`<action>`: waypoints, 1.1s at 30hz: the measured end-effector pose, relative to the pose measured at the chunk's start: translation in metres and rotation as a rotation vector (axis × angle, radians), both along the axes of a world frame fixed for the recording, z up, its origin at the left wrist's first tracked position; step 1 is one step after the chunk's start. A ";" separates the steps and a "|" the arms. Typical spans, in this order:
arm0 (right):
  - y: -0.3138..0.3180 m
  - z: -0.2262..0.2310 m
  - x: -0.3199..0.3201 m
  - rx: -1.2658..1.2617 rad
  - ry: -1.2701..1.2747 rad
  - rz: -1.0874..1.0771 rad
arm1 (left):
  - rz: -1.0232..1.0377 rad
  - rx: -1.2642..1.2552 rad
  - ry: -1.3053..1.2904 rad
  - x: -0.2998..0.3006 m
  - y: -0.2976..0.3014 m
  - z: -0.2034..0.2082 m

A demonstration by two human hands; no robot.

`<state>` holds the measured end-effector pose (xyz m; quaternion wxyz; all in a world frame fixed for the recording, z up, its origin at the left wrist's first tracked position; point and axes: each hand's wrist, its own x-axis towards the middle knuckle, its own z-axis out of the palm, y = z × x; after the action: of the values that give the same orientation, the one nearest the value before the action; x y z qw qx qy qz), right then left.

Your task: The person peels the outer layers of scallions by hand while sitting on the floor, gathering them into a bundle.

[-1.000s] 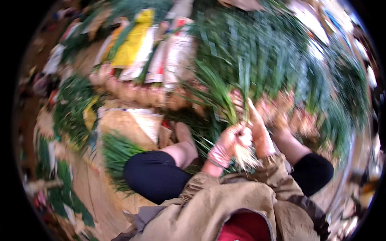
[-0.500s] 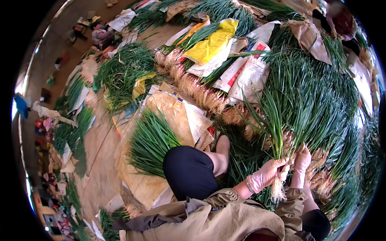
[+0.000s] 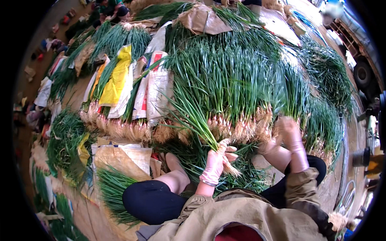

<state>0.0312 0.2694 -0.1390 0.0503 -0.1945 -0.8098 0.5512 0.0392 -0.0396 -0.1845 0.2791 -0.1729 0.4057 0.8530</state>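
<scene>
My left hand (image 3: 215, 164), in a thin pale glove, is closed around the lower stems of a small bunch of scallions (image 3: 204, 129). Its green leaves slant up to the left, and the pale roots hang below my fingers. Off to the right, my right hand (image 3: 290, 134), gloved too, is at the rooty ends of the large scallion pile (image 3: 229, 80). Motion smears its fingers, so their grip cannot be made out. The pile lies in a broad row, leaves pointing away and roots toward me.
Loose green leaves (image 3: 245, 170) lie between my legs. By my left knee rests another scallion bundle (image 3: 114, 193) beside brown sacking (image 3: 122, 160). Yellow plastic (image 3: 116, 80) and white sacks (image 3: 159, 94) cover scallions at left. A vehicle wheel (image 3: 363, 75) shows far right; other people sit at far left.
The view has swung to the right. My right hand has left the held bunch and moved right to the pile's root ends. My left hand still grips its scallions, now apart from the right.
</scene>
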 end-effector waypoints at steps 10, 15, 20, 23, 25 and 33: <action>0.202 0.104 0.066 1.265 -1.111 0.103 | 0.199 -0.040 0.090 -0.017 -0.030 0.003; -0.042 0.043 -0.077 0.849 -0.585 0.403 | 0.193 -0.156 -0.005 -0.019 -0.032 -0.015; -0.161 -0.064 -0.143 0.803 -0.124 0.451 | 0.109 -0.087 -0.029 -0.021 -0.025 -0.011; -0.154 -0.087 -0.162 0.523 -0.322 0.406 | 0.094 -0.165 0.026 -0.022 -0.012 -0.018; -0.164 -0.065 -0.147 0.350 -0.164 0.281 | 0.160 -0.079 0.109 -0.018 -0.034 -0.050; -0.189 -0.035 -0.061 -0.345 -0.437 0.625 | -0.033 0.074 -0.053 -0.014 -0.018 -0.021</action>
<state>-0.0297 0.0804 -0.1740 -0.3256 -0.0572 -0.7174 0.6132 0.0250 -0.0572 -0.2053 0.3098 -0.1782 0.3691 0.8579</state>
